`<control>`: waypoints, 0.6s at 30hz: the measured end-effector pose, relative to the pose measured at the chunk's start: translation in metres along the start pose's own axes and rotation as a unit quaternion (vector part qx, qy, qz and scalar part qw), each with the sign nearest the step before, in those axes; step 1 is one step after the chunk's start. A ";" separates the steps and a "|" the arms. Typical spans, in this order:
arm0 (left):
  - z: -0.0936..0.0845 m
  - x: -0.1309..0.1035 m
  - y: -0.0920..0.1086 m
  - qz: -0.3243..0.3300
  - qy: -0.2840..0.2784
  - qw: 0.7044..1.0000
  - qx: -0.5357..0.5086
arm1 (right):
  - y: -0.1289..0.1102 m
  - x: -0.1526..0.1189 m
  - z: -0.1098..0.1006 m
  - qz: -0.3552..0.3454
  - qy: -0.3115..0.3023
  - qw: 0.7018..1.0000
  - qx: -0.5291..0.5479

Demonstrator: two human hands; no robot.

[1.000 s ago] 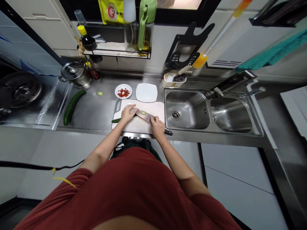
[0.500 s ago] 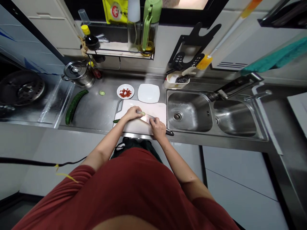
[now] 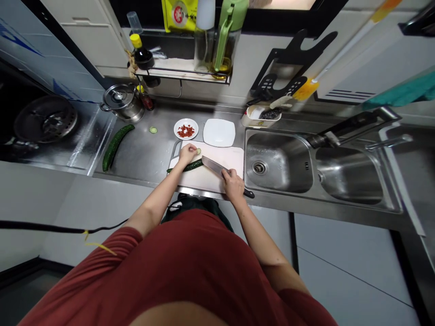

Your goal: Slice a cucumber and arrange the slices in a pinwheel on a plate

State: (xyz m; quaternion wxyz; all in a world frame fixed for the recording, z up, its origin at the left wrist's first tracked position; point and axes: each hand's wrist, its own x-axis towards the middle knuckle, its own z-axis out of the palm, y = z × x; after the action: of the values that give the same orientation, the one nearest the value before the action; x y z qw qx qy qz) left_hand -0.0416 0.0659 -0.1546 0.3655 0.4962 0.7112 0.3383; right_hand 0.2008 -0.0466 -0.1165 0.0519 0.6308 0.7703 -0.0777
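Note:
My left hand (image 3: 187,154) is closed in a pinch on a small pale-green cucumber slice (image 3: 198,151), held over the upper left of the white cutting board (image 3: 224,181). Below that hand a dark green cucumber (image 3: 193,165) lies across the board, its cut end towards the right. My right hand (image 3: 233,184) grips a kitchen knife (image 3: 215,167) by the top of its handle. The wide blade points up and left, with its tip beside the cucumber's cut end.
Behind the board stand a white plate (image 3: 219,132) and a small dish (image 3: 181,123) with chopped red pieces. A whole cucumber (image 3: 115,147), a cucumber end piece (image 3: 153,130) and a steel pot (image 3: 124,104) are to the left. A double sink (image 3: 277,158) adjoins the board's right side.
My left hand has lifted off the cucumber with the slice, uncovering it. The knife has moved away from my left hand to the right. The whole view has shifted slightly.

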 end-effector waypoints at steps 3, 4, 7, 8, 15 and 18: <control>-0.008 0.017 -0.016 -0.049 0.046 0.997 0.032 | 0.004 0.000 0.005 0.015 0.009 1.000 -0.004; -0.010 0.021 -0.019 -0.059 0.055 0.996 0.042 | 0.005 0.000 0.006 0.019 0.009 1.000 -0.005; -0.016 0.031 -0.025 -0.071 0.082 0.991 0.072 | 0.006 -0.001 0.008 0.024 0.006 1.000 -0.005; -0.017 0.034 -0.026 -0.070 0.090 0.990 0.082 | 0.006 -0.001 0.009 0.025 0.005 1.000 -0.005; -0.022 0.042 -0.027 -0.045 0.106 0.983 0.143 | 0.008 -0.001 0.012 0.034 0.010 0.999 0.000; -0.023 0.044 -0.028 -0.027 0.108 0.982 0.156 | 0.010 -0.002 0.014 0.035 0.015 0.999 0.006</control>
State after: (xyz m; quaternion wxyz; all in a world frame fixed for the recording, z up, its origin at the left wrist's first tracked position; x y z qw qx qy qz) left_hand -0.0845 0.0973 -0.1753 0.2138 0.4885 0.8034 0.2648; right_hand 0.2108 -0.0491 -0.1309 0.0394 0.6590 0.7477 -0.0714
